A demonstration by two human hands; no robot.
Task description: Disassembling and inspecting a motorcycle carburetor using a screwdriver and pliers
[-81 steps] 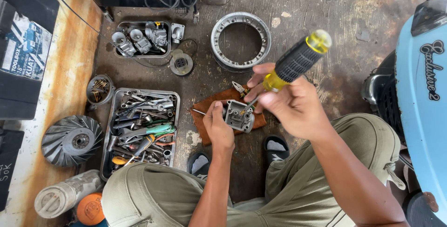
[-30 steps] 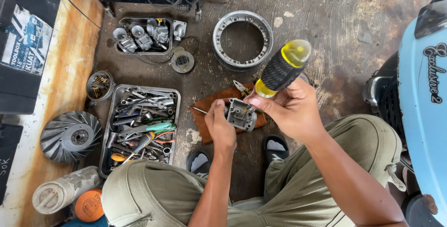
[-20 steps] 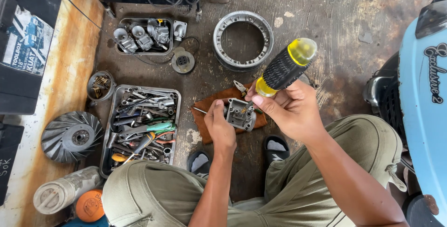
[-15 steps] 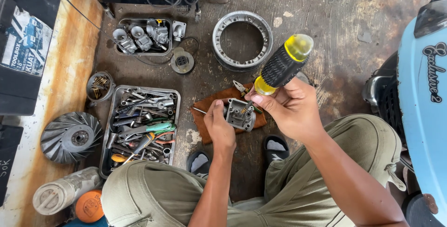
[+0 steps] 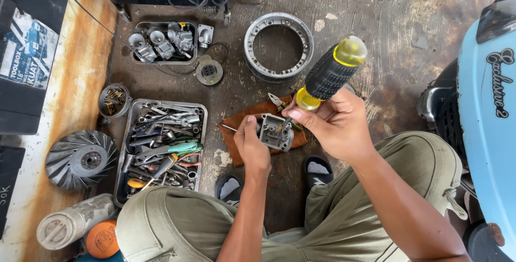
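- While the left hand (image 5: 251, 146) clamps the small metal housing (image 5: 276, 131) against the brown rag (image 5: 236, 133), the part sits steady just ahead of the person's knees, its open face turned up.
- Closed round the neck of the screwdriver (image 5: 329, 74), the right hand (image 5: 336, 125) holds the tool tilted, the yellow-capped black handle leaning up and away from the grip, the tip down inside the housing.
- It looks like a screw in the housing is being turned; whether it is going in or coming out I cannot tell.
- I would say the next turn calls for the tip kept square in the slot and the left hand pressing firmly, so the housing does not twist on the rag.
- Just beyond the grip lies a metal ring (image 5: 278, 47) on the floor, with a round disc (image 5: 208, 72) beside it.
- Left of the holding hand stands a tray (image 5: 200, 112) full of wrenches and pliers, a small tin of screws (image 5: 113, 99) past it, and a finned fan wheel (image 5: 80, 159) further out.
- Right of the screwdriver hand rises the pale blue body of a scooter (image 5: 492, 133).
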